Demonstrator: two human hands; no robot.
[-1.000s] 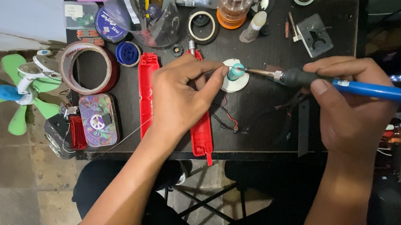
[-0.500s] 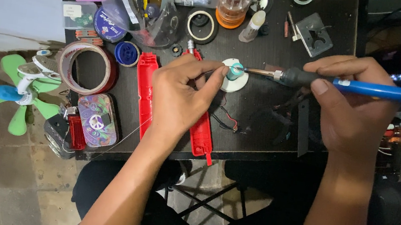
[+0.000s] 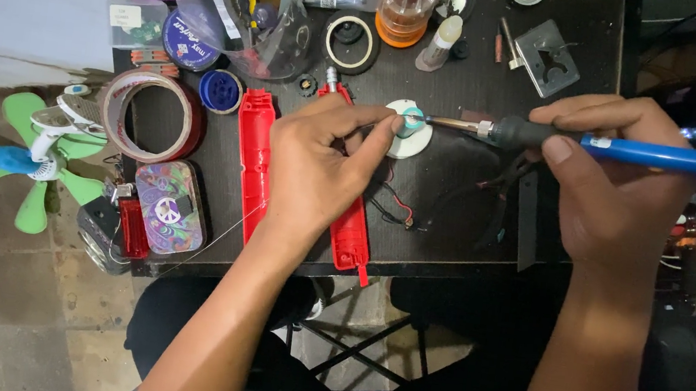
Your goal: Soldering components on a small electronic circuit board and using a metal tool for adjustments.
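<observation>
Two bare hands meet over a dark table (image 3: 471, 192). The left hand (image 3: 316, 166) has its fingers drawn narrow, thumb and forefinger pinched at the edge of a small teal part (image 3: 412, 120), which sits on a white round disc (image 3: 411, 142) just past the fingertips. The right hand (image 3: 618, 200) is wrapped around a blue-handled soldering iron (image 3: 598, 146), thumb pressing the black grip from below, the metal tip reaching across to touch the teal part. Under the left palm and to either side of it lie two long red plastic shells (image 3: 254, 154). Thin wires (image 3: 394, 210) trail between the two hands. Beyond the left knuckles stands a clear bottle with an orange base (image 3: 404, 5); out past the wrist lies a roll of tape (image 3: 152, 116).
</observation>
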